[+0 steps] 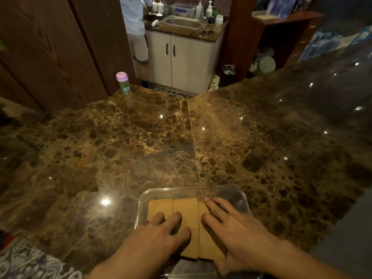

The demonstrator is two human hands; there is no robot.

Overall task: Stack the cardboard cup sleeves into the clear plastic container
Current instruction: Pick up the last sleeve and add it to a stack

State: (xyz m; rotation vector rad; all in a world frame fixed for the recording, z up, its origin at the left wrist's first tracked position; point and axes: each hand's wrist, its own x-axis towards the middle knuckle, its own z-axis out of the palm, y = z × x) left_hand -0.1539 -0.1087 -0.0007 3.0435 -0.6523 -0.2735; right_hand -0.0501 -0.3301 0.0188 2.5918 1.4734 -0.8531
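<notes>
A clear plastic container (193, 191) sits at the near edge of the brown marble counter. Inside it lie three flat tan cardboard cup sleeves (185, 208) side by side. My left hand (159, 234) rests with straight fingers on the left and middle sleeves. My right hand (235, 228) lies flat over the right sleeve, its fingertips reaching toward the container's far right part. The near ends of the sleeves are partly hidden under both hands.
The marble counter (141, 137) spreads wide ahead and to both sides. A small bottle with a pink cap (123, 82) stands at its far left edge. Beyond, a person (136, 33) stands at a sink unit (183, 22) with white cabinets.
</notes>
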